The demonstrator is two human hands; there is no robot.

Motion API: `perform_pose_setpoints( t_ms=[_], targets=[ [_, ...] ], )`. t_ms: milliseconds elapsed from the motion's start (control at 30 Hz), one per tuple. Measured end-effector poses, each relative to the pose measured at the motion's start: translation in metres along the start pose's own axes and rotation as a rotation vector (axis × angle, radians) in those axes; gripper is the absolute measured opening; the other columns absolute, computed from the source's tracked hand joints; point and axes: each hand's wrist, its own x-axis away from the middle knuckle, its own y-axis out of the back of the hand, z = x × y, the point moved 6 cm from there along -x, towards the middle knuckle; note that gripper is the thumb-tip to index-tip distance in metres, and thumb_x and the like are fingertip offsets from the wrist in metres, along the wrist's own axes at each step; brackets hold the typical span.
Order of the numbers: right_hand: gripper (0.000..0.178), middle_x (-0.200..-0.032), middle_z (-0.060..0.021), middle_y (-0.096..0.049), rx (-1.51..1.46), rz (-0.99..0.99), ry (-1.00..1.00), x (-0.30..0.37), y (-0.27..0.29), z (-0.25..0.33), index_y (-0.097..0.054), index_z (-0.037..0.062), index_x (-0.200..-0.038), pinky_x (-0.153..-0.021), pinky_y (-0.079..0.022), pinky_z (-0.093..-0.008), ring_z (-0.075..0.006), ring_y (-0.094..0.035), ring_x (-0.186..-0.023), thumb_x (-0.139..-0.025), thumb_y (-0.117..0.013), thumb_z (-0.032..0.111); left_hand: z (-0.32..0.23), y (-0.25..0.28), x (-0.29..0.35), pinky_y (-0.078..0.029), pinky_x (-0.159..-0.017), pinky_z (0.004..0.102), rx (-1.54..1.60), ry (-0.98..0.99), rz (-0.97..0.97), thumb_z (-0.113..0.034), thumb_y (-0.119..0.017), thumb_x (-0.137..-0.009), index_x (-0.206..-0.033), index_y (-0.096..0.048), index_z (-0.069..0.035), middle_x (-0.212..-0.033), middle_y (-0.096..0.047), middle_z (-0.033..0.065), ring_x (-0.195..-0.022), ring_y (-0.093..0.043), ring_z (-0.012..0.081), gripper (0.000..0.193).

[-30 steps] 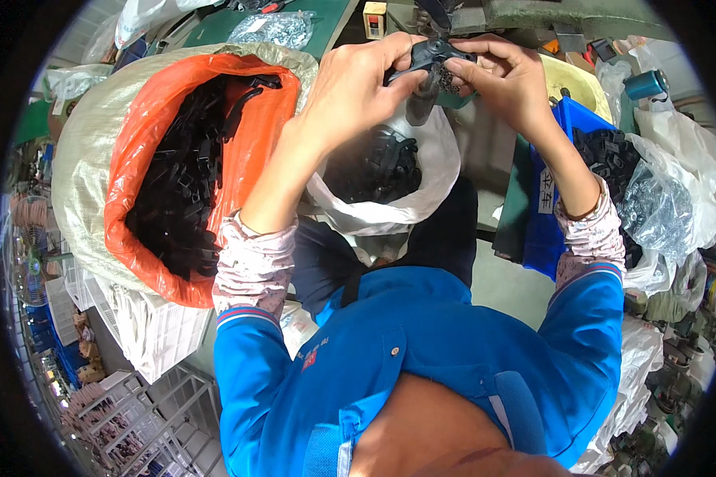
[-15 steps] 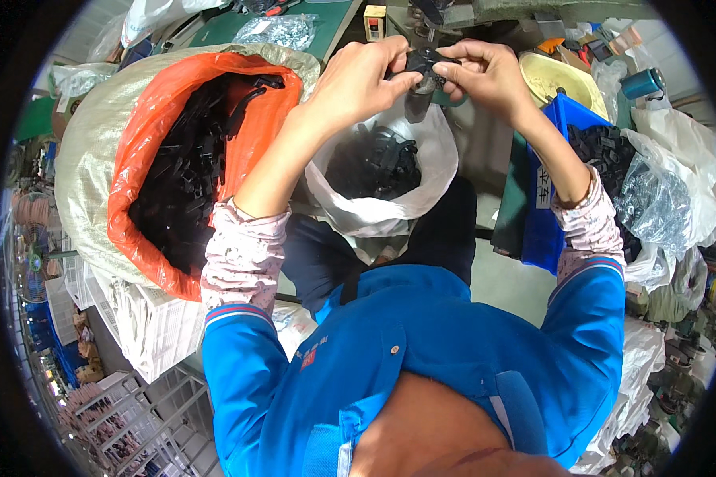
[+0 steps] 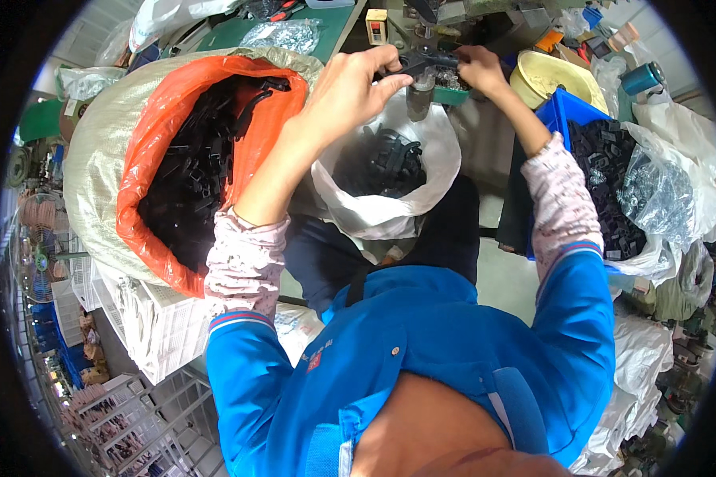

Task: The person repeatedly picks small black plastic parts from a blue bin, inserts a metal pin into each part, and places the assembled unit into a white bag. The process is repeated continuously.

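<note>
A black plastic part (image 3: 423,60) rests on top of an upright metal post (image 3: 421,102) of a bench fixture. My left hand (image 3: 367,82) pinches its left end between thumb and fingers. My right hand (image 3: 480,70) is beyond the part's right end, by a small green tray (image 3: 451,96) of tiny shiny pieces. Its fingers are curled together at the tray's edge, and what they hold, if anything, is hidden. Below the post is a white bag-lined bin (image 3: 441,165) with black plastic parts (image 3: 390,163) inside.
On the left stands a large woven sack (image 3: 95,175) with an orange liner (image 3: 133,179), full of black parts. To the right are a blue crate (image 3: 561,107) of black pieces and a yellow basin (image 3: 533,73). A small box (image 3: 376,28) sits on the bench's far side.
My right hand has let go of the black part and moved right to the green tray. My left hand still holds the part at the post.
</note>
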Motion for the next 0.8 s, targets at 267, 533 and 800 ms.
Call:
perform_pose_setpoints(
  t_ms=[267,533,800],
  targets=[
    [0.045,-0.116,-0.0139,-0.060,0.160,0.056,-0.245,-0.003,-0.038,0.004,-0.062,0.0177,-0.115,-0.092,-0.046,-0.0395,-0.0319,-0.058,-0.105,-0.070,-0.063,0.019,0.007,0.005,0.007,-0.044,-0.051,0.0328,0.011,0.014,-0.041,-0.021,-0.071,-0.081,-0.086,-0.061,-0.002,-0.067,-0.060,0.0121,-0.053,-0.056,0.0202,0.021],
    [0.035,-0.101,-0.0118,-0.067,0.196,-0.121,-0.230,-0.006,-0.048,-0.047,-0.066,0.0133,-0.104,-0.082,-0.050,-0.0410,-0.0320,-0.064,-0.094,-0.073,-0.064,0.029,-0.001,-0.011,0.014,-0.049,-0.060,0.0414,-0.064,-0.197,-0.330,-0.026,-0.067,-0.080,-0.085,-0.058,-0.008,-0.076,-0.062,0.0110,-0.069,-0.062,0.0320,0.021],
    [0.025,-0.099,-0.0138,-0.066,0.019,-0.230,-0.121,-0.003,-0.040,-0.027,-0.068,0.0183,-0.100,-0.079,-0.049,-0.0401,-0.0360,-0.062,-0.092,-0.079,-0.055,0.020,0.080,-0.016,0.150,-0.044,-0.092,0.0393,-0.171,0.208,-0.316,-0.026,-0.075,-0.074,-0.124,-0.052,-0.010,-0.118,-0.057,0.0189,-0.110,-0.055,0.0330,0.057]
  ],
)
